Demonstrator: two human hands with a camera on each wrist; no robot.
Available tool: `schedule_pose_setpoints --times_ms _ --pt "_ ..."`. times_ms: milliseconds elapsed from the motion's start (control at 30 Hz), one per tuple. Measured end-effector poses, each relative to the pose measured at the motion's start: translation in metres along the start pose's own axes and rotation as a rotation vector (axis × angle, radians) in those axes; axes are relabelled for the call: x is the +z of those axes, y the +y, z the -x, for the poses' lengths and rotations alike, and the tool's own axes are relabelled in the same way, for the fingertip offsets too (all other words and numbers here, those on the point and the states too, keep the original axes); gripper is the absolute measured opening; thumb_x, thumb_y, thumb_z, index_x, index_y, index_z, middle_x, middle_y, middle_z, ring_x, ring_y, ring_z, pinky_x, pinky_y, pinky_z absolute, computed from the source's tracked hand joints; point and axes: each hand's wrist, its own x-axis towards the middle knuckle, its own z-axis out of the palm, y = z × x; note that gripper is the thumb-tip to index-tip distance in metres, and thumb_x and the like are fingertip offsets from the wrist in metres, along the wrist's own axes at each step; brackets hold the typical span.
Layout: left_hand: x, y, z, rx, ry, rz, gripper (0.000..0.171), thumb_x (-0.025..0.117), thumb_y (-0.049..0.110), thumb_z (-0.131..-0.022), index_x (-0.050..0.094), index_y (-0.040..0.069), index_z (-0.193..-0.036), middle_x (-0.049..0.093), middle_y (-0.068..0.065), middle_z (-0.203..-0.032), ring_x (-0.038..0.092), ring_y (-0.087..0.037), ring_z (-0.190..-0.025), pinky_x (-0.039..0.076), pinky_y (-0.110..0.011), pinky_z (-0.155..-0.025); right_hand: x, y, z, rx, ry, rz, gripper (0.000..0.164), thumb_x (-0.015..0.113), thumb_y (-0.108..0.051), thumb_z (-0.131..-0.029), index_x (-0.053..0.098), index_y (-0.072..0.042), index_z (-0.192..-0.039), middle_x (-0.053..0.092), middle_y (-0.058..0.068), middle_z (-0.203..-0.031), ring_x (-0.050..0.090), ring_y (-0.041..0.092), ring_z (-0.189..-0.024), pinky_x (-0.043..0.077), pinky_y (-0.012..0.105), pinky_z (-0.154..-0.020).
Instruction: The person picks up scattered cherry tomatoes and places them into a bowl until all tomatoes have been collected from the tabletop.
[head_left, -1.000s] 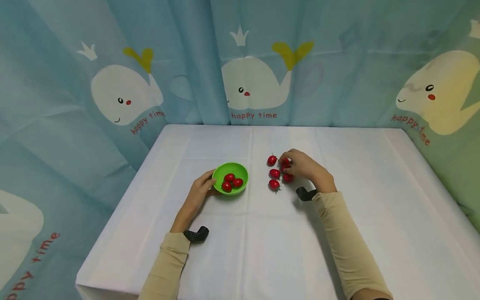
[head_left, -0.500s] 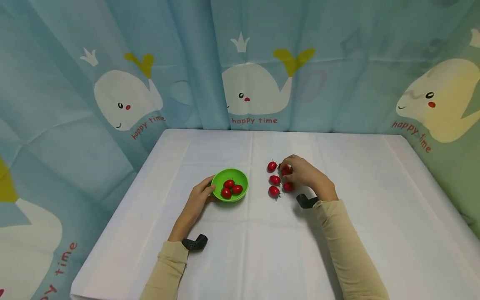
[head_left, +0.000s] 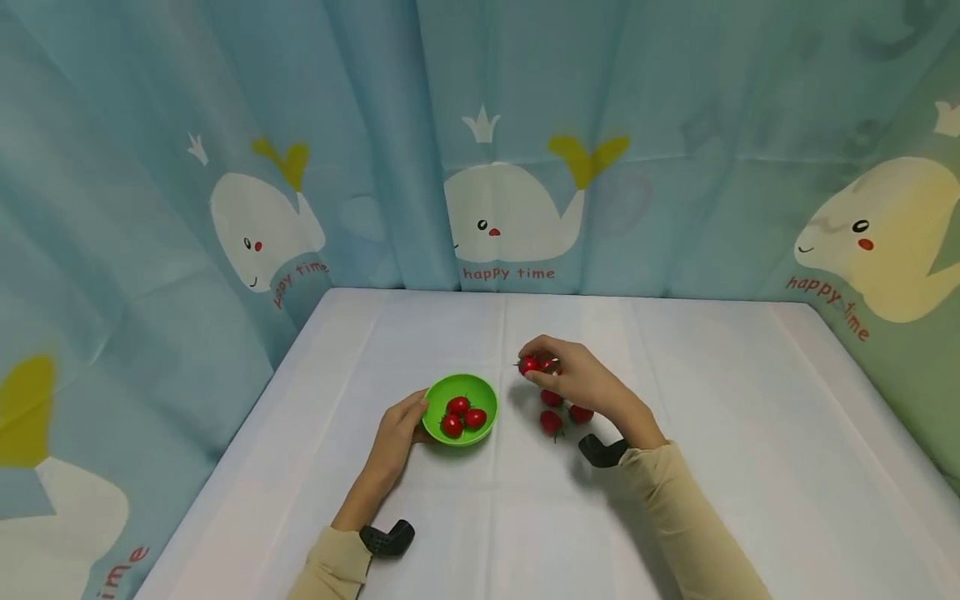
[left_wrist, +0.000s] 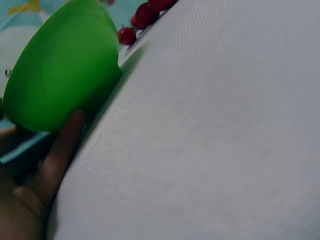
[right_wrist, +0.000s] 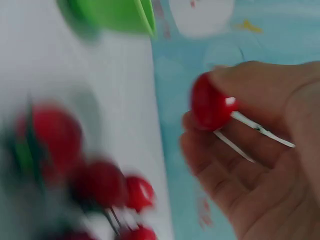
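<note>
A round green bowl (head_left: 461, 383) stands on the white table with 3 red cherry tomatoes (head_left: 457, 406) inside. My left hand (head_left: 395, 433) holds it from the left, thumb at the rim; in the left wrist view a finger (left_wrist: 67, 142) lies along the bowl's outside. Right of the bowl, my right hand (head_left: 577, 375) pinches a red cherry tomato (right_wrist: 207, 102) between thumb and fingers, raised over the table. Thin pale strands trail from it across the palm in the right wrist view. Below this hand lie several more cherry tomatoes (head_left: 551, 423), partly covered by it.
The white-clothed table (head_left: 465, 533) reaches back to a blue curtain (head_left: 375, 125) printed with whales. Each wrist carries a black camera mount, the left one (head_left: 387, 539) close over the cloth.
My right hand has lifted a cherry tomato from the group and brought it left towards the bowl. The left hand stays at the bowl. The head view has tilted up.
</note>
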Motion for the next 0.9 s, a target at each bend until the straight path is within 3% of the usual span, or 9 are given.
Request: schedule_pose_setpoints --times_ms 167,333,500,667,800,900 --pt "0.001 0.003 -0.005 -0.057 0.067 -0.014 0.04 0.04 0.034 -0.105 0.068 0.013 -0.124 0.069 -0.008 -0.123 0.063 -0.014 -0.103 0.056 -0.022 -0.077 0.036 -0.014 -0.016 -0.058 -0.001 -0.209 0.037 0.066 -0.029 -0.096 0.056 -0.026 -0.131 0.067 -0.003 -0.12 0.066 0.014 -0.109 0.054 0.032 -0.095" --pt "0.001 0.001 -0.001 -0.088 0.056 0.013 0.039 0.04 0.035 -0.105 0.069 0.013 -0.12 0.07 -0.009 -0.117 0.065 -0.011 -0.092 0.055 -0.022 -0.074 0.075 -0.019 -0.017 -0.135 0.015 -0.331 0.037 0.063 -0.028 -0.097 0.057 -0.024 -0.133 0.064 -0.002 -0.128 0.064 0.012 -0.112 0.052 0.028 -0.098" --pt "0.006 -0.001 0.003 -0.096 -0.003 0.066 0.039 0.043 0.039 -0.104 0.067 0.015 -0.123 0.069 -0.007 -0.121 0.067 -0.01 -0.096 0.056 -0.021 -0.078 0.1 -0.009 -0.003 -0.175 0.175 -0.412 0.032 0.062 -0.019 -0.098 0.059 -0.02 -0.129 0.066 0.0 -0.124 0.065 0.011 -0.111 0.05 0.024 -0.101" --pt "0.004 0.0 0.005 -0.106 -0.004 0.092 0.039 0.046 0.038 -0.103 0.066 0.012 -0.126 0.067 -0.009 -0.127 0.068 -0.01 -0.097 0.058 -0.023 -0.077 0.117 -0.001 0.001 -0.281 0.329 -0.489 0.033 0.059 -0.007 -0.098 0.057 -0.009 -0.13 0.065 0.011 -0.123 0.064 0.015 -0.109 0.048 0.023 -0.105" --pt "0.002 0.001 0.004 -0.133 0.018 0.083 0.042 0.048 0.039 -0.102 0.064 0.011 -0.129 0.066 -0.01 -0.13 0.068 -0.008 -0.095 0.058 -0.023 -0.075 0.121 0.002 -0.003 -0.369 0.387 -0.497 0.033 0.058 -0.001 -0.096 0.057 -0.005 -0.129 0.065 0.015 -0.119 0.064 0.016 -0.105 0.051 0.024 -0.101" --pt "0.003 0.002 0.001 -0.148 0.03 0.068 0.046 0.047 0.042 -0.102 0.062 0.01 -0.131 0.065 -0.011 -0.131 0.068 -0.007 -0.096 0.058 -0.023 -0.075 0.12 0.006 -0.007 -0.429 0.425 -0.394 0.034 0.06 -0.001 -0.094 0.058 -0.008 -0.127 0.066 0.011 -0.116 0.064 0.014 -0.103 0.053 0.025 -0.098"
